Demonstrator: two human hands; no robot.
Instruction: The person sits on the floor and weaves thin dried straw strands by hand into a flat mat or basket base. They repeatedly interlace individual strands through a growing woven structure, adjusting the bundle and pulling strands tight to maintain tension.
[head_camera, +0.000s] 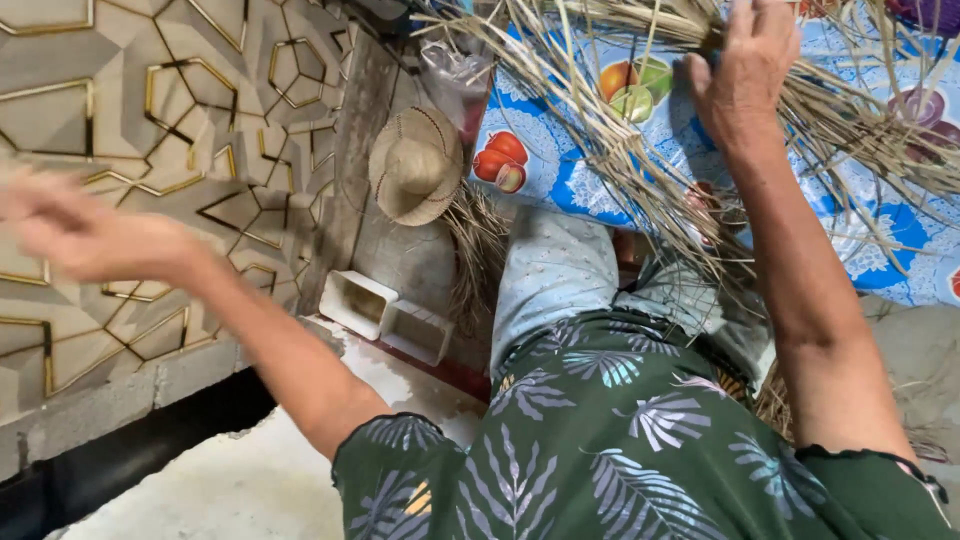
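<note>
**Right hand in the dried straw, left hand swung wide**

A bundle of dried straw (640, 150) fans out in long pale strands over a blue cloth printed with fruit (560, 170), directly under and around the right hand (745, 70). That hand is curled over the top of the strands where they gather, its fingers bent down into them; it seems to be gripping a clump, though the fingers themselves are hidden behind the back of the hand. More loose strands trail down from it toward the person's lap and past the forearm on both sides.

The left hand (85, 235) is held well apart from the straw, out to the far side at the end of an outstretched arm. It is too blurred to tell whether it is spread or closed, or whether it holds anything.

Between the two hands, nearer the right one, a small woven straw hat (415, 165) lies just beside the edge of the cloth. Below the hat sit two pale open boxes (385, 315) side by side. Behind the left hand runs a grey wall panel with gold geometric lines (180, 110).
</note>
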